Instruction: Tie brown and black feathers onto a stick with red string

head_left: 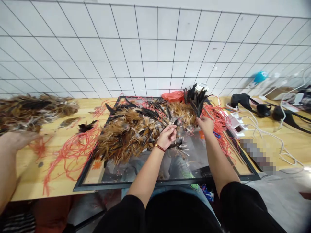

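A large heap of brown and black feathers (131, 129) lies on a glass pane with a black frame (170, 185) on the wooden table. My left hand (167, 136), with a red bead bracelet on the wrist, is closed in a pinch on a dark feather beside the heap. My right hand (206, 125) is closed round the stems of a bunch of black feathers (195, 98) that stands upright. Tangled red strings (216, 118) lie around both hands.
Another person's arm and hand (14, 142) reach in at the left, near a second pile of brown feathers (31, 111). Red strings (70, 150) trail over the table's left half. An orange bag (173, 96), black devices (245, 102), white cables (279, 145) and a white tiled wall lie behind and right.
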`<control>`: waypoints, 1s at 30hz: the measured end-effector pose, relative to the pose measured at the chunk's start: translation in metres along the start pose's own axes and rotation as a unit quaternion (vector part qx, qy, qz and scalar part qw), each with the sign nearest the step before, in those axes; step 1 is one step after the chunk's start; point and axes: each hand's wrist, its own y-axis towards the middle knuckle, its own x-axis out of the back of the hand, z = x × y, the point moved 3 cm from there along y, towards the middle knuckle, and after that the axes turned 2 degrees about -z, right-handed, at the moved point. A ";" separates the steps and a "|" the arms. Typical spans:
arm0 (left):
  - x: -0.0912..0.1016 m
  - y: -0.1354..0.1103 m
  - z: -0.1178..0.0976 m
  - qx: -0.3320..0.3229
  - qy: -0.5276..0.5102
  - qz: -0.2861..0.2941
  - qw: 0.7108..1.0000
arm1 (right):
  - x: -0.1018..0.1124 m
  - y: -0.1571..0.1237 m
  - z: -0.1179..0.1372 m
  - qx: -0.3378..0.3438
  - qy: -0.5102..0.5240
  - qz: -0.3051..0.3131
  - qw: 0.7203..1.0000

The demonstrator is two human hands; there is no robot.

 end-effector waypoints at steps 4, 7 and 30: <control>0.001 0.002 0.005 0.024 -0.020 0.021 0.999 | 0.016 -0.007 0.018 0.041 0.043 -0.080 0.995; 0.000 0.006 0.004 0.028 -0.045 0.030 0.998 | 0.011 -0.021 0.075 0.181 0.134 -0.070 0.972; -0.021 0.006 -0.064 0.043 -0.067 -0.053 0.995 | 0.207 -0.026 0.273 0.356 0.440 0.099 0.819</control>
